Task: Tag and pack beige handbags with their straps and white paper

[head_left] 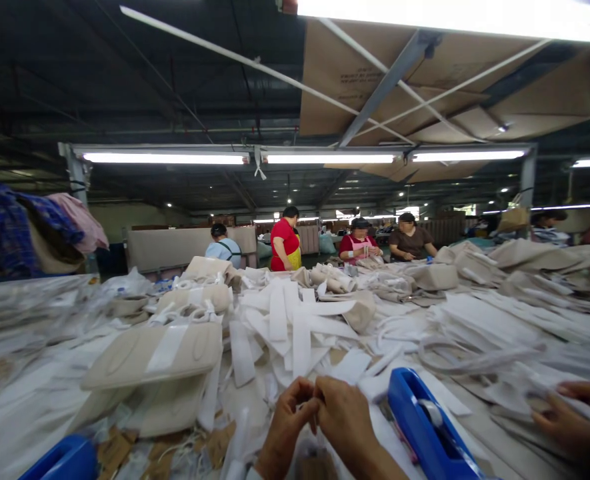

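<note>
At the bottom centre, my left hand [287, 421] and my right hand [343, 417] meet with fingers pinched together. Whatever lies between their fingertips is hidden or too small to make out. Close to the right of my right hand stands a blue tape dispenser [425, 423]. Beyond my hands are many loose white strips [302, 333]. A stack of flat beige fabric pieces with a white band [157, 357] lies to the left. Brown cardboard tags [219, 443] are scattered just left of my left hand.
Another blue dispenser [65, 460] is at the lower left. A co-worker's hands [569, 413] handle white material at the right edge. Beige fabric piles [535, 260] cover the far right. Several people are beyond the table, one in a red shirt [281, 241].
</note>
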The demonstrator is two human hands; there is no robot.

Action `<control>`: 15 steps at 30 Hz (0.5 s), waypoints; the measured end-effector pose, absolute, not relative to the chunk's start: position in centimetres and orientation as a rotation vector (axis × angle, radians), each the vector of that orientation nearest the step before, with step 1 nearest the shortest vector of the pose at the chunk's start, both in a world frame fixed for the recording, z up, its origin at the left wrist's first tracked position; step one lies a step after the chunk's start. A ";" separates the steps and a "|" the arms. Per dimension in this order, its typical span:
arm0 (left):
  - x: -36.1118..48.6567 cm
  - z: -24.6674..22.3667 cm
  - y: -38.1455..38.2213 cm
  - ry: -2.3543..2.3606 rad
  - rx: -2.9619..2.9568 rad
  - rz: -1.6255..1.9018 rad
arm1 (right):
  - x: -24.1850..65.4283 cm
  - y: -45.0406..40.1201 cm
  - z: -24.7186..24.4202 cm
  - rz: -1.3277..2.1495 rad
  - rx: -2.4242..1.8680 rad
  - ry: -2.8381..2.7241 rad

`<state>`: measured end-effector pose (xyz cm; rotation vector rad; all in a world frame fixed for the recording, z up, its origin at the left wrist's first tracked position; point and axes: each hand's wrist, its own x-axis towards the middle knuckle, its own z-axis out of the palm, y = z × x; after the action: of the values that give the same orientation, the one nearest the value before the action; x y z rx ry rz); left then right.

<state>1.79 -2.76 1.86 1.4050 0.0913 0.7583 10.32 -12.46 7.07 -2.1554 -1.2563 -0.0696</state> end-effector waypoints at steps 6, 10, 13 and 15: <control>1.8 1.9 -2.6 0.208 1.303 0.758 | 12.0 -11.2 8.0 0.124 -1.897 -1.267; 1.8 2.3 -2.7 0.250 1.246 0.810 | 13.4 -10.1 6.8 0.402 -1.678 -1.148; 1.6 2.4 -2.5 0.275 1.200 0.869 | 13.7 -9.8 6.2 0.636 -1.569 -1.068; 1.5 2.4 -2.3 0.276 1.164 0.908 | 13.7 -9.6 6.1 0.773 -1.490 -1.021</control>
<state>1.49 -2.33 2.42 1.1636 0.2756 0.9076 13.66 -9.64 6.11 -1.4903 -1.0207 0.7725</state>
